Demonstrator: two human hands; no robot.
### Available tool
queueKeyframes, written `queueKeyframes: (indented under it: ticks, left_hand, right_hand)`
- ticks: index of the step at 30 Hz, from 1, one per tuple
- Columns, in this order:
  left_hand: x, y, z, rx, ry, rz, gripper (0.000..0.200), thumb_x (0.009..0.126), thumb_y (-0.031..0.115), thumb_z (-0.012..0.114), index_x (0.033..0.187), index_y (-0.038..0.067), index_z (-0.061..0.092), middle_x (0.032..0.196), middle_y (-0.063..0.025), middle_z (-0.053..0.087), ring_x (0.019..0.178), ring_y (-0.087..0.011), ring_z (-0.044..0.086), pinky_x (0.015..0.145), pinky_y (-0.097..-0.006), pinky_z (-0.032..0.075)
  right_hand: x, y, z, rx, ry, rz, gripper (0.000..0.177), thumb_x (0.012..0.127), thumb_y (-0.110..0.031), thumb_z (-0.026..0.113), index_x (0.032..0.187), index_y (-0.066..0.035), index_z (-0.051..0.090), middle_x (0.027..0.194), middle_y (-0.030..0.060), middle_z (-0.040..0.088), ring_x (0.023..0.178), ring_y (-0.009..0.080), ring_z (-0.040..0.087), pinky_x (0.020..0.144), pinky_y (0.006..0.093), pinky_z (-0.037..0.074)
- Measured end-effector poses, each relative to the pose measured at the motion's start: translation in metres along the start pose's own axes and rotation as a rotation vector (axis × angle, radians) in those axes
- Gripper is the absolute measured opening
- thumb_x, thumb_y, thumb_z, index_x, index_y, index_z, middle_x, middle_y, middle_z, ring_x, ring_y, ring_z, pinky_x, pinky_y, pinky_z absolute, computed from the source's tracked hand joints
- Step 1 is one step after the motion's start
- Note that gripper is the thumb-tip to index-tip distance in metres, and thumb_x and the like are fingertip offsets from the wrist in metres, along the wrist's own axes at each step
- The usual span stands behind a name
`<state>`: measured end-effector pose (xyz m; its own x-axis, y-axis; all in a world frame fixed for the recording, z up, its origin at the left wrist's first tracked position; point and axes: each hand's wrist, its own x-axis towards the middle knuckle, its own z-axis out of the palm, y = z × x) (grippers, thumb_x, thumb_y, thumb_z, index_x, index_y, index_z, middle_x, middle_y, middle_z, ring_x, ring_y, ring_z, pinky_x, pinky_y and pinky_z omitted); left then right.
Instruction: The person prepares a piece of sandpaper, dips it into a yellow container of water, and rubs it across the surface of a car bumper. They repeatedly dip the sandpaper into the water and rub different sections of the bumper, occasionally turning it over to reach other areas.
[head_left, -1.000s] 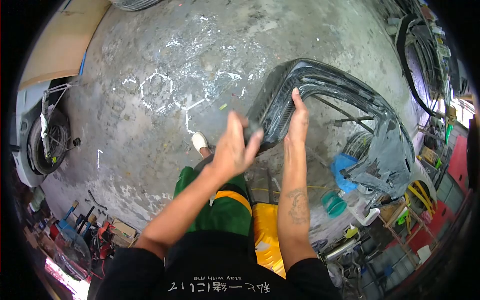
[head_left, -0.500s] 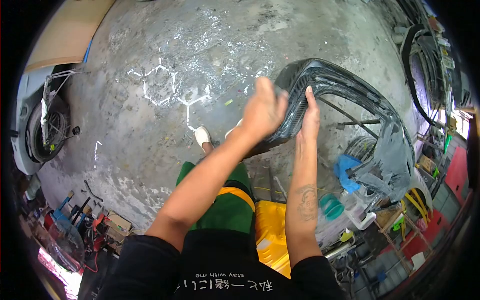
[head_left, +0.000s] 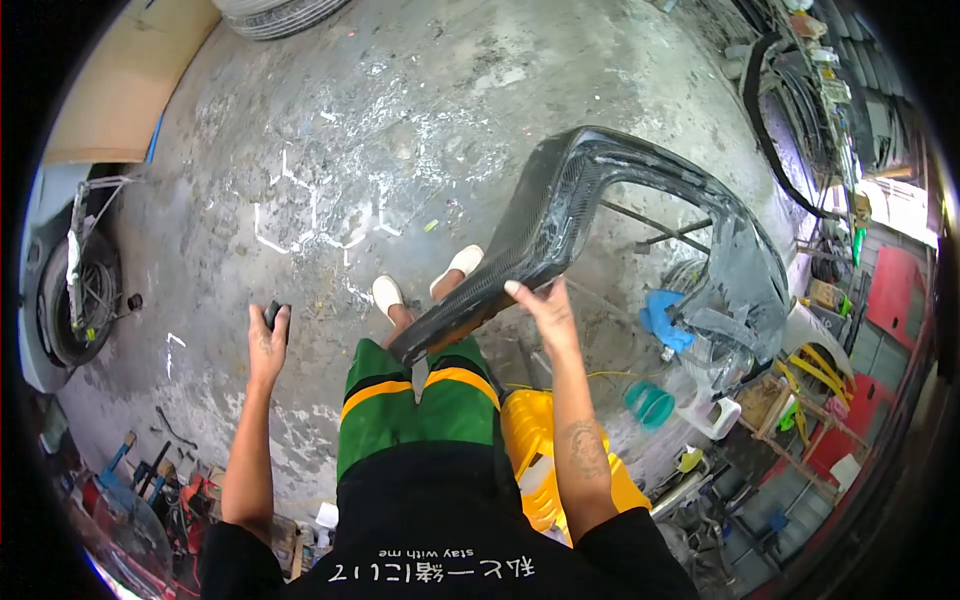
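Observation:
A long curved car bumper (head_left: 517,222) in dark carbon-fibre weave slants across the middle, its near end against my thighs. Grey patches cover its far right part. My right hand (head_left: 545,312) grips the bumper's lower edge, thumb on top; some fingers are hidden. Away from the bumper, out to the left, my left hand (head_left: 267,340) is closed around a small black block (head_left: 284,318). I cannot make out the block's exact kind.
A yellow plastic chair (head_left: 528,425) stands behind my right leg. Right of it are a teal container (head_left: 650,404) and blue cloth (head_left: 666,320). Tools lie at lower left, a wheel (head_left: 80,300) stands at far left, and tires (head_left: 280,15) are at the top.
My left hand has moved off the bumper, far out to the left. My right hand has slid down toward the bumper's near edge. The view has shifted, showing tires at the top.

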<state>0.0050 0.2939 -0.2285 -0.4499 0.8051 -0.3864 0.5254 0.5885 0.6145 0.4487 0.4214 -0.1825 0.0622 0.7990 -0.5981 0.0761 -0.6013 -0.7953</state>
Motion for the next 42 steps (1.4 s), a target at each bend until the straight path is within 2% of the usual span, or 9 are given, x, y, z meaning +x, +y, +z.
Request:
queueKeyframes:
  ticks: [11,14,18,22,26,32,34,39,42]
  left_hand:
    - [-0.005,0.096,0.032,-0.283,-0.193,0.02,0.033,0.092,0.029,0.069,0.101,0.004,0.05,0.089,-0.006,0.054,0.085,-0.0147,0.048,0.075,-0.0301,0.043]
    - [-0.026,0.194,0.061,-0.479,-0.26,0.05,0.026,0.097,0.028,0.063,0.102,0.006,0.051,0.089,-0.0016,0.052,0.083,-0.0113,0.046,0.074,-0.0271,0.04]
    - [-0.085,0.281,0.085,-0.547,-0.258,0.192,0.032,0.098,0.038,0.06,0.108,0.008,0.053,0.088,-0.0001,0.05,0.078,-0.0103,0.045,0.068,-0.0264,0.038]
    - [-0.056,0.228,0.104,-0.53,-0.438,0.076,0.037,0.097,0.041,0.061,0.113,0.009,0.052,0.088,0.0009,0.052,0.071,-0.007,0.045,0.059,-0.0247,0.036]
    - [-0.043,0.195,0.103,-0.28,-0.403,0.278,0.044,0.096,0.044,0.061,0.118,0.007,0.052,0.096,-0.0046,0.057,0.088,-0.0157,0.051,0.08,-0.0294,0.041]
    - [-0.047,0.218,0.061,-0.254,-0.376,0.37,0.036,0.098,0.037,0.062,0.111,0.004,0.056,0.1,-0.0061,0.056,0.092,-0.0176,0.05,0.084,-0.0318,0.042]
    - [-0.037,0.21,0.056,-0.231,-0.294,0.409,0.032,0.098,0.035,0.062,0.106,0.004,0.057,0.094,-0.0043,0.056,0.084,-0.0153,0.049,0.08,-0.0293,0.042]
    - [-0.034,0.201,0.031,-0.215,-0.34,0.291,0.026,0.099,0.029,0.063,0.104,0.005,0.06,0.088,0.0,0.056,0.079,-0.0086,0.048,0.071,-0.0231,0.04]
    - [-0.025,0.196,0.028,-0.114,-0.283,0.348,0.031,0.099,0.032,0.062,0.109,0.003,0.065,0.089,0.0029,0.058,0.08,-0.0072,0.049,0.071,-0.0228,0.041]
  right_hand:
    - [-0.169,0.095,-0.051,0.054,0.363,-0.113,0.065,0.083,-0.016,0.08,0.136,-0.005,0.045,0.128,0.0159,0.057,0.115,0.0248,0.056,0.095,0.0374,0.05]
    - [-0.126,-0.052,0.01,0.292,0.291,-0.137,0.069,0.081,-0.025,0.08,0.136,-0.005,0.044,0.125,0.0111,0.058,0.114,0.0223,0.057,0.092,0.0302,0.048]
    - [-0.055,-0.006,0.066,0.62,0.391,-0.294,0.076,0.081,-0.033,0.082,0.134,0.003,0.042,0.121,0.0121,0.056,0.113,0.0222,0.055,0.098,0.0337,0.044]
    - [-0.054,0.004,0.067,0.409,0.515,-0.319,0.086,0.081,-0.03,0.082,0.143,0.005,0.035,0.134,0.0225,0.05,0.127,0.0308,0.051,0.109,0.0389,0.037]
    - [-0.041,0.014,0.065,0.482,0.408,-0.338,0.084,0.082,-0.034,0.08,0.143,0.003,0.035,0.139,0.0264,0.048,0.134,0.036,0.047,0.112,0.0394,0.035]
    - [-0.123,-0.001,0.013,0.411,0.45,-0.295,0.066,0.082,-0.021,0.083,0.135,-0.005,0.047,0.116,0.0121,0.061,0.093,0.0165,0.063,0.084,0.0285,0.053]
    - [-0.157,0.053,-0.013,0.529,0.51,-0.348,0.034,0.091,-0.015,0.074,0.12,-0.004,0.062,0.104,0.0062,0.069,0.091,0.0127,0.066,0.082,0.0273,0.055]
    - [-0.317,0.182,-0.075,0.362,1.145,0.046,0.03,0.1,-0.031,0.062,0.102,-0.001,0.067,0.085,0.003,0.065,0.07,0.0091,0.058,0.063,0.0248,0.049]
    - [-0.326,0.3,-0.093,0.545,0.847,0.261,0.03,0.101,-0.035,0.059,0.096,-0.006,0.065,0.076,0.0022,0.063,0.062,0.0093,0.056,0.057,0.0242,0.046]
